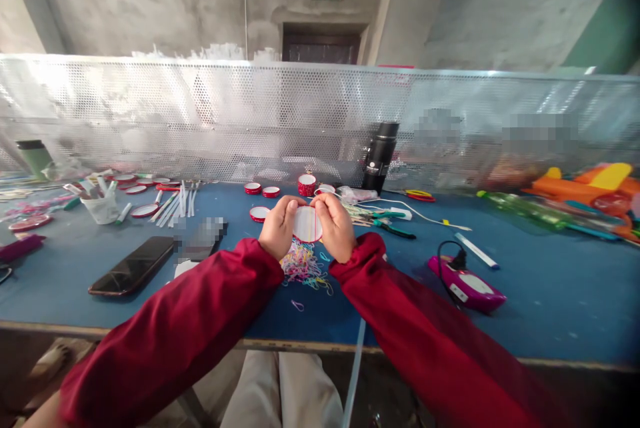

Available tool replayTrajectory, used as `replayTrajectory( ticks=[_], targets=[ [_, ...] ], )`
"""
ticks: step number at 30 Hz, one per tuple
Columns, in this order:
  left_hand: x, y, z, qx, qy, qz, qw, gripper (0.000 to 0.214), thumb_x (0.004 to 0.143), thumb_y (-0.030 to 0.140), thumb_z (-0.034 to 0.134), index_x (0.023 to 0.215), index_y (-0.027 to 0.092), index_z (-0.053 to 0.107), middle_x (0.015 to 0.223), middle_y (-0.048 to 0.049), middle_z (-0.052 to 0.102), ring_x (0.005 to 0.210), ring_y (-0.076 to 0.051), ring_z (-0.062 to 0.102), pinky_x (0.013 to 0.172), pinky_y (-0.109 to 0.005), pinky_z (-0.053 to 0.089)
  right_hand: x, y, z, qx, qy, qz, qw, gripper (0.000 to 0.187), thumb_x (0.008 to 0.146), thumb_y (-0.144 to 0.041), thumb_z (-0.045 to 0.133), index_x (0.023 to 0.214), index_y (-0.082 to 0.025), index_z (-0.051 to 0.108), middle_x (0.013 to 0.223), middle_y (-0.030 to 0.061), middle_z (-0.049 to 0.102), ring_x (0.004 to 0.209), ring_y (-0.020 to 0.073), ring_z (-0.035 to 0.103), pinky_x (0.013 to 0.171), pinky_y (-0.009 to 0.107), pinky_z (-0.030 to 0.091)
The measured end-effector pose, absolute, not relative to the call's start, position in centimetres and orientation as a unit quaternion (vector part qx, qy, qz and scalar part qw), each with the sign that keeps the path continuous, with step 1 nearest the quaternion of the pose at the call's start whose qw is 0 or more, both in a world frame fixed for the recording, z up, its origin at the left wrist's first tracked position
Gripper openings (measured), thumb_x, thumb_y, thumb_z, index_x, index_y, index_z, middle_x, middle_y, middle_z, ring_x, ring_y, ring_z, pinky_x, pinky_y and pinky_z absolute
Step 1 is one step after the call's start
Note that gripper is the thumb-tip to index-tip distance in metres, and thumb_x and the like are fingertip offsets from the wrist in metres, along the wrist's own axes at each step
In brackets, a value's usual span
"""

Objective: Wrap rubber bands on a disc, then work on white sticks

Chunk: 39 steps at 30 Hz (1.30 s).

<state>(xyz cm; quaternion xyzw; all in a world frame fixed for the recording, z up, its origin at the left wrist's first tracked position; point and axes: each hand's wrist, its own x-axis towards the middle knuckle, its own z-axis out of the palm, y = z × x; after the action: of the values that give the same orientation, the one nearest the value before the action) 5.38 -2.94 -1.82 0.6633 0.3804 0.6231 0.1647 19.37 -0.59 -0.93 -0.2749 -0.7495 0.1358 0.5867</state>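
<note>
Both hands grip a round white disc with a red rim (306, 225), held up above the table. My left hand (279, 226) pinches its left edge, and my right hand (336, 227) closes on the right edge. Faint thin vertical lines cross the disc's face. Just below it lies a heap of small colourful loops (303, 263), like rubber bands, in pink, yellow, purple and blue. One loose purple loop (297, 306) rests nearer the table edge. Behind the hands stand a stack of red-rimmed discs (307, 185) and several more lying flat.
A phone (134, 267) and a white cup of markers (100, 207) are on the left. Green-handled pliers (395, 227), a black flask (381, 160) and a purple power strip (467, 285) sit to the right. A perforated metal screen (225, 115) borders the blue table (540, 295).
</note>
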Motion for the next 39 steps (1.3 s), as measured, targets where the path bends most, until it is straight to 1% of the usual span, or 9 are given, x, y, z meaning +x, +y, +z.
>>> replayTrajectory(
  ticks=[9, 16, 24, 26, 30, 33, 35, 36, 39],
  targets=[
    [5.4, -2.6, -2.2, 0.663, 0.375, 0.626, 0.164, 0.039, 0.098, 0.046, 0.033, 0.096, 0.017, 0.059, 0.087, -0.0047, 0.065, 0.075, -0.013, 0.056, 0.069, -0.026, 0.043, 19.5, -0.5, -1.0, -0.277, -0.752, 0.138, 0.582, 0.021, 0.098, -0.034, 0.04, 0.086, -0.022, 0.053, 0.078, 0.0007, 0.055, 0.074, 0.017, 0.052, 0.069, 0.03, 0.04],
    [5.4, -2.8, -2.2, 0.665, 0.38, 0.622, 0.162, 0.038, 0.099, 0.045, 0.033, 0.098, 0.018, 0.059, 0.089, -0.0048, 0.065, 0.076, -0.013, 0.056, 0.069, -0.026, 0.043, 19.5, -0.6, -0.9, -0.275, -0.756, 0.132, 0.579, 0.022, 0.098, -0.035, 0.038, 0.085, -0.022, 0.051, 0.078, 0.001, 0.053, 0.076, 0.0176, 0.051, 0.071, 0.031, 0.04],
    [5.5, -2.9, -2.0, 0.661, 0.394, 0.619, 0.154, 0.036, 0.098, 0.044, 0.034, 0.096, 0.018, 0.059, 0.086, -0.0045, 0.065, 0.074, -0.013, 0.056, 0.067, -0.025, 0.043, 19.4, -0.5, -0.9, -0.284, -0.753, 0.132, 0.579, 0.027, 0.099, -0.043, 0.038, 0.085, -0.023, 0.051, 0.079, 0.0017, 0.055, 0.077, 0.018, 0.053, 0.07, 0.031, 0.042],
    [5.3, -2.9, -1.9, 0.661, 0.402, 0.616, 0.149, 0.035, 0.098, 0.042, 0.035, 0.096, 0.018, 0.059, 0.086, -0.0043, 0.065, 0.074, -0.013, 0.056, 0.067, -0.025, 0.043, 19.5, -0.6, -1.0, -0.289, -0.751, 0.145, 0.576, 0.028, 0.099, -0.044, 0.038, 0.092, -0.023, 0.054, 0.077, 0.0011, 0.054, 0.071, 0.0172, 0.052, 0.066, 0.031, 0.042],
    [4.5, -2.5, -1.4, 0.652, 0.429, 0.61, 0.134, 0.033, 0.098, 0.04, 0.035, 0.095, 0.018, 0.06, 0.081, -0.0029, 0.064, 0.069, -0.012, 0.054, 0.064, -0.025, 0.041, 19.9, -0.8, -1.0, -0.269, -0.77, 0.209, 0.54, 0.033, 0.098, -0.045, 0.038, 0.117, -0.023, 0.055, 0.069, -0.0009, 0.051, 0.059, 0.0152, 0.048, 0.057, 0.03, 0.042],
    [3.6, -1.8, -1.2, 0.634, 0.452, 0.617, 0.112, 0.032, 0.097, 0.038, 0.036, 0.095, 0.018, 0.061, 0.084, -0.0038, 0.065, 0.071, -0.013, 0.055, 0.065, -0.025, 0.041, 20.0, -1.0, -0.9, -0.223, -0.798, 0.242, 0.505, 0.041, 0.092, -0.041, 0.052, 0.129, -0.023, 0.05, 0.088, 0.0036, 0.062, 0.068, 0.0161, 0.057, 0.061, 0.031, 0.049],
    [3.1, -1.2, -1.1, 0.624, 0.468, 0.617, 0.107, 0.032, 0.097, 0.038, 0.036, 0.096, 0.018, 0.062, 0.087, -0.0044, 0.066, 0.072, -0.013, 0.055, 0.065, -0.026, 0.041, 19.9, -1.2, -0.9, -0.216, -0.812, 0.228, 0.492, 0.051, 0.084, -0.035, 0.064, 0.132, -0.023, 0.048, 0.099, 0.0066, 0.064, 0.073, 0.0173, 0.06, 0.063, 0.032, 0.051],
    [2.9, -1.1, -1.2, 0.62, 0.473, 0.617, 0.107, 0.032, 0.097, 0.038, 0.036, 0.096, 0.019, 0.063, 0.088, -0.0045, 0.066, 0.073, -0.013, 0.056, 0.066, -0.026, 0.041, 19.8, -1.2, -0.9, -0.22, -0.816, 0.217, 0.489, 0.055, 0.081, -0.032, 0.067, 0.131, -0.022, 0.049, 0.1, 0.0073, 0.065, 0.073, 0.0175, 0.059, 0.062, 0.033, 0.052],
    [2.8, -0.8, -1.2, 0.62, 0.473, 0.616, 0.109, 0.032, 0.097, 0.038, 0.036, 0.096, 0.019, 0.063, 0.09, -0.0046, 0.067, 0.076, -0.014, 0.057, 0.069, -0.026, 0.042, 19.5, -1.2, -0.9, -0.231, -0.817, 0.201, 0.489, 0.055, 0.077, -0.027, 0.069, 0.128, -0.022, 0.051, 0.091, 0.0062, 0.065, 0.067, 0.0167, 0.058, 0.057, 0.032, 0.051]
  ],
)
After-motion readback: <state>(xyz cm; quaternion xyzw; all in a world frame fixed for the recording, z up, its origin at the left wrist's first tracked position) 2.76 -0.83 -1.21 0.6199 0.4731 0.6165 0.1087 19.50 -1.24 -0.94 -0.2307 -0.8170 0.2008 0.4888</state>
